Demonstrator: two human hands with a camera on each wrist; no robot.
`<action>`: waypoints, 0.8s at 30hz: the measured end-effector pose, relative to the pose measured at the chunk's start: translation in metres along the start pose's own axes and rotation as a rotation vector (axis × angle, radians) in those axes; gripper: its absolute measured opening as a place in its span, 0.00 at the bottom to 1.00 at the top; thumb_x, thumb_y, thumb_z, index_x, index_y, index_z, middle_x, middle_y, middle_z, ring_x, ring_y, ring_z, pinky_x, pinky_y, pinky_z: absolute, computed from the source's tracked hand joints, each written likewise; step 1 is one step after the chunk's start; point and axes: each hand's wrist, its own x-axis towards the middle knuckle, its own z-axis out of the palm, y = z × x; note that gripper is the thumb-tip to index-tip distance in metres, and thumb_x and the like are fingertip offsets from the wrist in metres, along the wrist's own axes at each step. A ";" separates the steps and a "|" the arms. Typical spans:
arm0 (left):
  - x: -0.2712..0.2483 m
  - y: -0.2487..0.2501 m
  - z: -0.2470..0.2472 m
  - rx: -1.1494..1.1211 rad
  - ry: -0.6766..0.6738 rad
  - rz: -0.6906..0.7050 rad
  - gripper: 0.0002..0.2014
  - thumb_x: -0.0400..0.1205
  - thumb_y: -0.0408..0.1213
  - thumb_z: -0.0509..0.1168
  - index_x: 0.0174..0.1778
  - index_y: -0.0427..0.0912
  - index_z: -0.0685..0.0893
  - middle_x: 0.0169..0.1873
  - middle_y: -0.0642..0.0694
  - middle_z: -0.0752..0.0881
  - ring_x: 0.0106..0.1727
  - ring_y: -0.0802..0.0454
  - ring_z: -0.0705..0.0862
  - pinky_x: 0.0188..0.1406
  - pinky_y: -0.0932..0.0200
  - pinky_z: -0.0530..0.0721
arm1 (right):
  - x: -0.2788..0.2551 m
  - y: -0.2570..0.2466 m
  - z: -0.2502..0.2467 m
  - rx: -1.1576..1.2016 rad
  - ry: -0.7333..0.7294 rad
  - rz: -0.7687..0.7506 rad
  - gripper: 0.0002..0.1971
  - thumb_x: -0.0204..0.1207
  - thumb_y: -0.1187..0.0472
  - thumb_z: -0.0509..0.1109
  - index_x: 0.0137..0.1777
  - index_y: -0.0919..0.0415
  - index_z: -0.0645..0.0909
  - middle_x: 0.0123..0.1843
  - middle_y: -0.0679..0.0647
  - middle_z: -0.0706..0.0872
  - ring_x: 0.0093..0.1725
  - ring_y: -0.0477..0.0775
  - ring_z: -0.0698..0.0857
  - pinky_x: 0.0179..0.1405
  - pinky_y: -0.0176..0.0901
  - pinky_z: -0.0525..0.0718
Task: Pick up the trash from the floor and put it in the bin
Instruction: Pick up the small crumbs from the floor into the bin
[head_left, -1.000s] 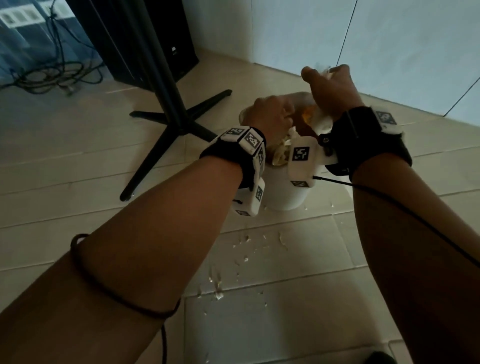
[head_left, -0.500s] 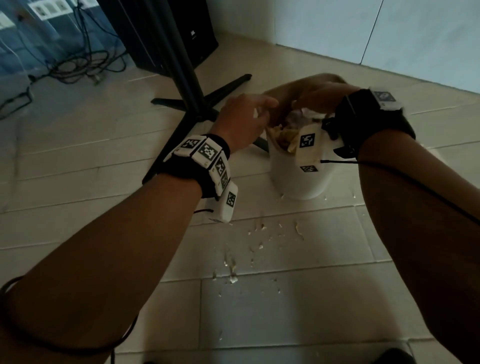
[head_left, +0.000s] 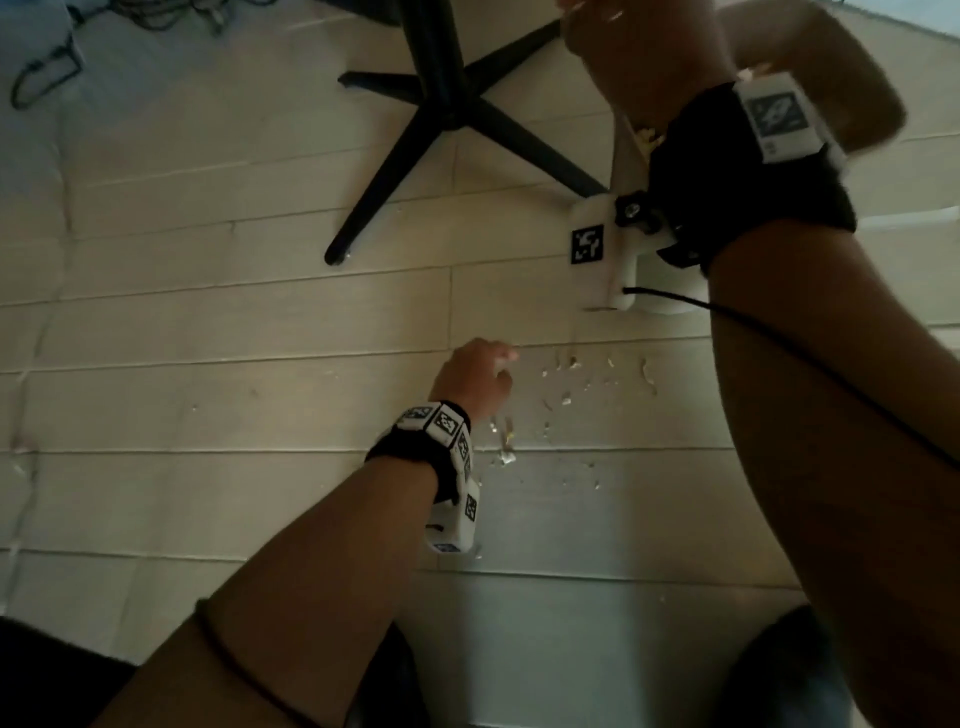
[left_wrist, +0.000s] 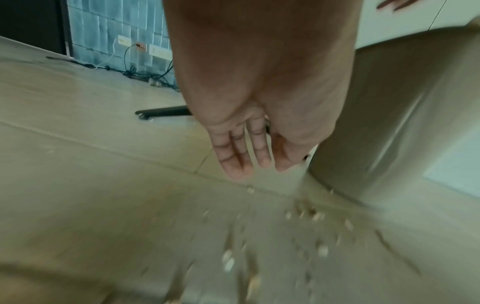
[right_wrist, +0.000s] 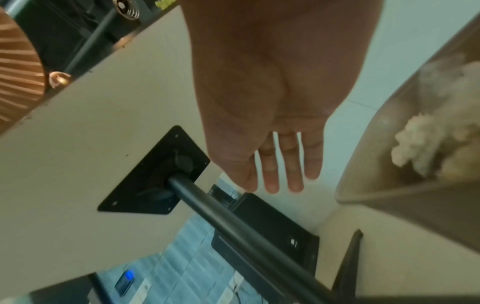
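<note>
Both my forearms are bare, no sleeves. Black strap on my left wrist (head_left: 415, 452), ringed with white square blocks (head_left: 441, 423) printed with black-and-white fiducial markers, plus a white camera housing (head_left: 454, 525) on the underside with another marker. Right wrist has the same kit: wide black band (head_left: 727, 166), white marker block (head_left: 779, 117) on top, white housing (head_left: 597, 254) with marker and a screw mount. Thin black cable (head_left: 779, 343) leaves that housing along my right forearm; another thin black cable (head_left: 244, 670) loops across my left forearm.

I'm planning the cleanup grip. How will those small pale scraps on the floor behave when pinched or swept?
The scraps look tiny and thin, so probably very light and hard to pinch singly. Scattered loosely over the tiled floor, they would likely skid when pushed.
</note>
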 end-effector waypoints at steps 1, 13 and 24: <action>-0.008 -0.009 0.009 0.039 -0.029 -0.027 0.17 0.81 0.32 0.63 0.65 0.47 0.86 0.65 0.44 0.83 0.64 0.45 0.84 0.64 0.56 0.78 | -0.008 -0.008 0.001 0.031 0.013 -0.059 0.17 0.86 0.58 0.57 0.61 0.70 0.82 0.59 0.67 0.86 0.54 0.62 0.85 0.49 0.43 0.82; -0.044 -0.047 0.050 0.159 -0.100 0.007 0.19 0.79 0.31 0.66 0.66 0.44 0.85 0.62 0.42 0.85 0.62 0.40 0.84 0.63 0.49 0.82 | -0.101 0.075 0.120 -0.254 -0.526 0.258 0.15 0.84 0.58 0.61 0.65 0.54 0.86 0.71 0.58 0.82 0.72 0.63 0.79 0.72 0.49 0.74; -0.053 -0.047 0.069 0.187 -0.037 0.142 0.09 0.82 0.36 0.65 0.55 0.41 0.87 0.49 0.42 0.87 0.48 0.45 0.85 0.51 0.47 0.86 | -0.160 0.125 0.150 -0.233 -0.567 0.504 0.21 0.78 0.66 0.74 0.71 0.62 0.82 0.73 0.62 0.81 0.73 0.62 0.80 0.74 0.48 0.77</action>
